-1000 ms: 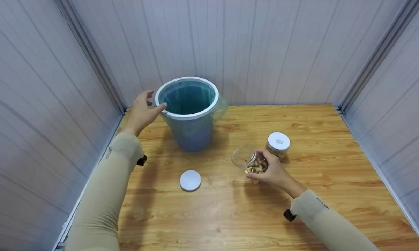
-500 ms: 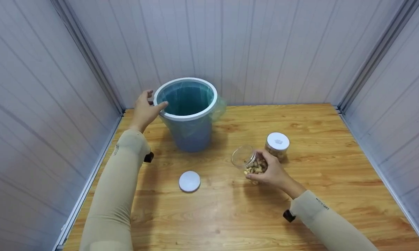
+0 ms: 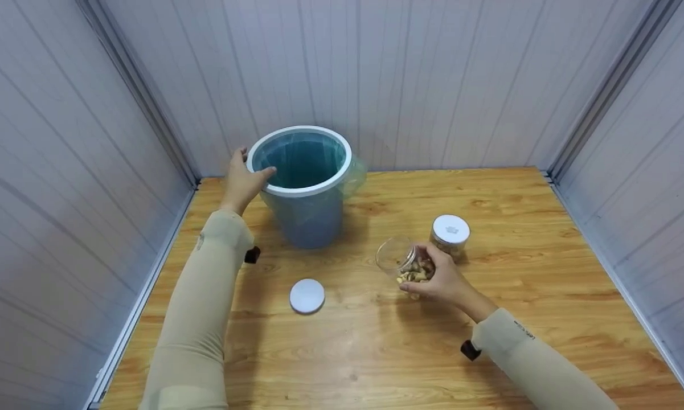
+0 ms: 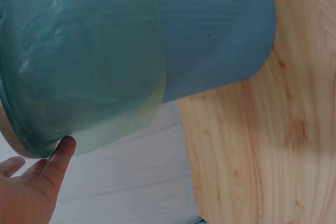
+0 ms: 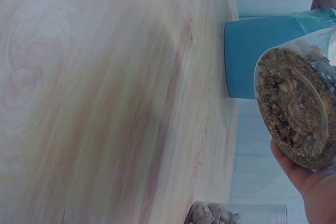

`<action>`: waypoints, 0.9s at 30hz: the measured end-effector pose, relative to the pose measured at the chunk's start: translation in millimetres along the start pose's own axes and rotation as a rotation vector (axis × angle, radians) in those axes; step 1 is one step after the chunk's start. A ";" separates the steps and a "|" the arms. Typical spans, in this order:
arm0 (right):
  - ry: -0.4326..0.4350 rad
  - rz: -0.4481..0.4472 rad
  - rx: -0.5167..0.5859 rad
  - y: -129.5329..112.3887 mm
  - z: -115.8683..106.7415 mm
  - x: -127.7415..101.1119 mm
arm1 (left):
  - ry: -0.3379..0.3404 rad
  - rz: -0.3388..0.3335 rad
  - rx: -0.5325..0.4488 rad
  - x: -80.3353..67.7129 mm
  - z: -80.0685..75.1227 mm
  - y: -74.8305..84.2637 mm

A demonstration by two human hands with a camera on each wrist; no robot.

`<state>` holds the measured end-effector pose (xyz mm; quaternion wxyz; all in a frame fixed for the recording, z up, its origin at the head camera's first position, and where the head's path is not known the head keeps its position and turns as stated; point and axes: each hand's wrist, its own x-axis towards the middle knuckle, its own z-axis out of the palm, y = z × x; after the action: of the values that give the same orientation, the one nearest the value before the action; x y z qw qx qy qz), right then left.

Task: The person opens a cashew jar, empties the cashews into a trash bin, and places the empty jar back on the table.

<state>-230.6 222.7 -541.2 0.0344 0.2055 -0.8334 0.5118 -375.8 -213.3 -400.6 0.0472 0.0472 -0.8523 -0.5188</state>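
A blue trash can [image 3: 313, 225] with a white rim and a thin green liner stands upright at the back left. My left hand [image 3: 245, 182] is at the left side of its rim, thumb over the top and fingers outside. In the left wrist view, a finger [image 4: 60, 156] presses on the liner near the rim. My right hand [image 3: 441, 279] grips a lidless clear jar [image 3: 396, 254], tilted with its mouth up and to the left. Brown and pale pieces, like nuts or shells, lie in it; the right wrist view shows crumbs across the jar's bottom [image 5: 296, 108].
A round white lid [image 3: 307, 296] lies on the wooden table [image 3: 342, 359], in front of the trash can. Just behind my right hand stands a second clear jar [image 3: 450, 233] with a white lid on. Pale panelled walls [image 3: 410, 85] enclose the table at the back and sides.
My left hand has moved slightly right, closer onto the trash can's rim, and its forearm has swung right. My right hand holds the tilted jar almost still. The whole view has drifted a little.
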 end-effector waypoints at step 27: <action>0.011 -0.032 -0.010 -3.9 -3.1 7.0 | 0.154 -0.072 -0.138 5.8 22.4 -5.9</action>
<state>-236.0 221.6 -534.7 0.0484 0.2159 -0.8323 0.5082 -384.3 -197.0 -415.8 0.0971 0.1142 -0.8060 -0.5726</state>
